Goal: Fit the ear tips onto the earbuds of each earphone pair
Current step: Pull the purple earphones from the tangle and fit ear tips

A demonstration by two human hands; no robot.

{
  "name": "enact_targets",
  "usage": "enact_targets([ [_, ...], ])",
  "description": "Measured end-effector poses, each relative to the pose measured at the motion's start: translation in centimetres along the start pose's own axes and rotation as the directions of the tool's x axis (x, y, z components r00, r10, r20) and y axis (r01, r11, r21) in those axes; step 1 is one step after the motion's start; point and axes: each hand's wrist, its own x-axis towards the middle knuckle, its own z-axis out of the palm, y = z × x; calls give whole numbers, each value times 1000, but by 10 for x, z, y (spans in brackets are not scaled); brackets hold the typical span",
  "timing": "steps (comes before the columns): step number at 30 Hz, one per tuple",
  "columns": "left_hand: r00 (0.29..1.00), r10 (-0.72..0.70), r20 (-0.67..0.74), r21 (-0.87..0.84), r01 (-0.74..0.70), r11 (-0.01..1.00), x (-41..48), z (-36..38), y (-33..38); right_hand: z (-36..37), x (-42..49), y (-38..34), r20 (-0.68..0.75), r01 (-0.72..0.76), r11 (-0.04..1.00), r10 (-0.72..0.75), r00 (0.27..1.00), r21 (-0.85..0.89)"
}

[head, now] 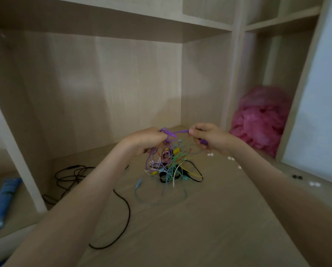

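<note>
A purple earphone cable (177, 132) stretches between both hands above the wooden desk (209, 218). My left hand (145, 140) grips its looped part, and more purple cable hangs down from that fist. My right hand (207, 137) pinches the other end, with a purple piece showing under its fingers. Below the hands lies a tangled pile of coloured earphones (173, 168): green, red, yellow, black, white and light blue. Small white ear tips (210, 154) lie scattered to the right of the pile, and a pair of black ear tips (297, 177) sits near the right edge.
A black cable (122, 218) loops across the desk's left side. More black cable (70, 176) lies at the back left. A pink plastic bag (261, 120) fills the right shelf compartment. A blue packet (2, 203) lies left, beyond the upright panel. A shelf hangs overhead.
</note>
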Motion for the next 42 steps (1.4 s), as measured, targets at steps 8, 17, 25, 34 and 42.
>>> enact_targets([
  [8,925,76,371,125,-131,983,-9,73,24,-47,-76,30,33,-184,983,185,982,-13],
  [17,802,-155,577,285,-20,958,-5,137,20,-71,-139,96,-263,-365,928,336,904,-71],
  [25,807,29,589,-36,-9,999,-4,118,36,-73,-155,93,-277,-261,965,252,927,4],
  [34,928,311,207,336,-366,868,11,154,58,-54,-130,87,-253,-202,974,172,952,-99],
  [42,948,211,238,163,-254,953,37,192,41,-61,-125,103,-273,-212,977,197,941,-24],
])
